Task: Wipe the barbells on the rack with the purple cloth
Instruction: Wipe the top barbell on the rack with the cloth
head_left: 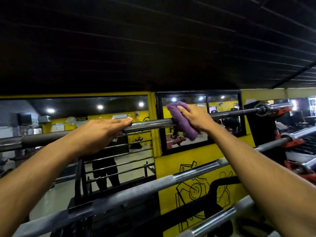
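Purple cloth point(182, 119) is wrapped on top barbell point(152, 124) under right hand point(195, 118) (fingers closed on it); bar runs left-right, left hand point(102, 130) grips it approx. beside.

soft matt purple cloth point(182, 120) – top barbell point(150, 124) dull dark metal, lower barbell point(136, 189) knurled steel.

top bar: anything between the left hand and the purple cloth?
In the head view, only bare steel shaft of the top barbell runs between the left hand and the purple cloth, which the right hand presses on the bar.
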